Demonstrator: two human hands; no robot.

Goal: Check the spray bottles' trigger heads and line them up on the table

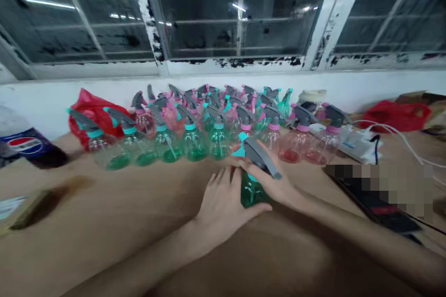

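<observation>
A green spray bottle (252, 192) with a grey and turquoise trigger head stands on the table, between my two hands. My left hand (225, 197) is wrapped round the bottle's body from the left, thumb across the near side. Up at the neck, my right hand (275, 181) grips just under the trigger head, its fingers partly hidden behind it. Just beyond is a front row of spray bottles, among them a green one (195, 144) with a turquoise collar and a pink one (294, 146) with a pink collar. More bottles crowd behind them.
A cola bottle (33, 146) lies at the left, near a red plastic bag (94, 111). Another red bag (397, 116) is at the far right, by a white power strip (362, 144) with cables. A dark flat device (369, 199), partly pixelated, lies right of my arm. Windows rise behind.
</observation>
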